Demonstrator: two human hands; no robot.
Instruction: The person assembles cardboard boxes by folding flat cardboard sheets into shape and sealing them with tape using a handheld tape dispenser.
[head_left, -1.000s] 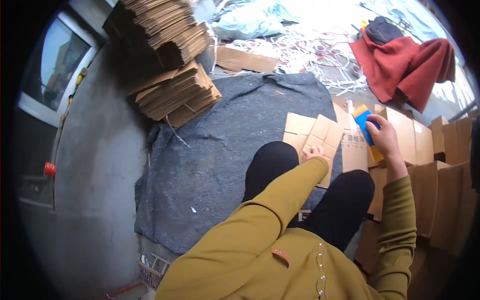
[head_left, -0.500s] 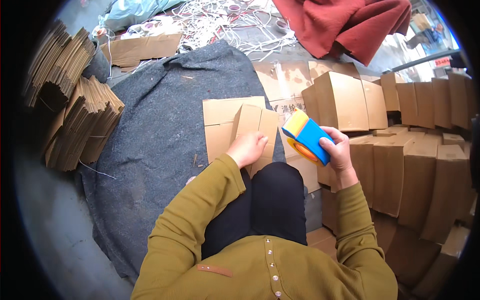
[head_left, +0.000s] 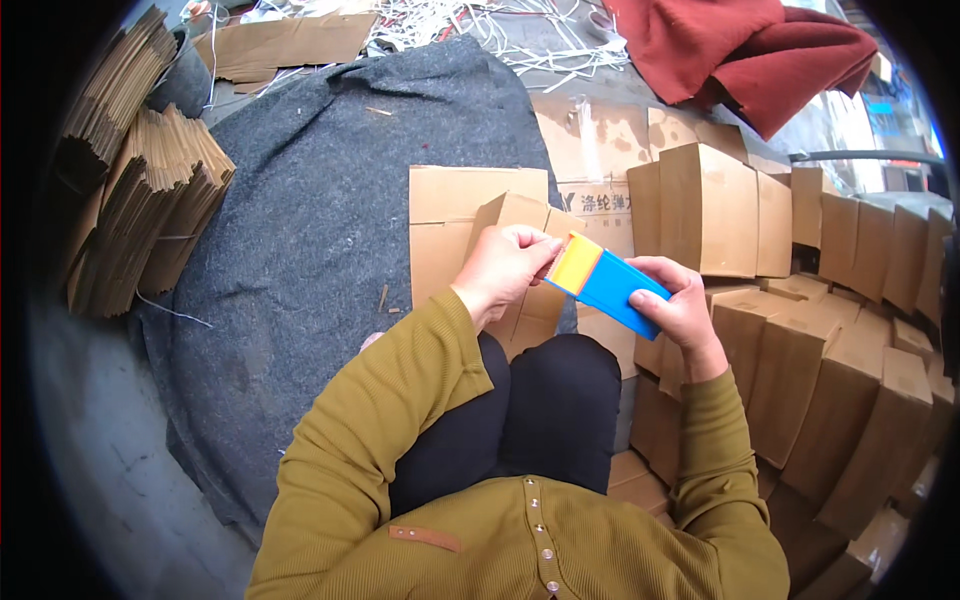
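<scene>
A blue and yellow hand-held tape dispenser (head_left: pixel 618 295) is gripped in my right hand (head_left: pixel 682 308), its yellow end tilted up toward the left. At that toothed yellow end, my left hand (head_left: pixel 500 268) pinches with thumb and forefinger. Whatever lies between those fingertips is too small to make out. Behind my left hand, just past my knees, is a partly folded cardboard box (head_left: pixel 510 211) with a flat flap (head_left: pixel 445 190) at its left. My left hand and wrist cover part of it.
Rows of brown cartons (head_left: pixel 720 215) stand close on my right. Stacks of flattened cardboard (head_left: pixel 150 195) lie at the left. Dark grey felt (head_left: pixel 300 230) is spread under the work, with white strapping (head_left: pixel 480 35) and red cloth (head_left: pixel 740 60) beyond.
My left hand has come off the cardboard box and risen to the dispenser's yellow end. The dispenser has turned, so its round orange side no longer shows. The view has shifted slightly.
</scene>
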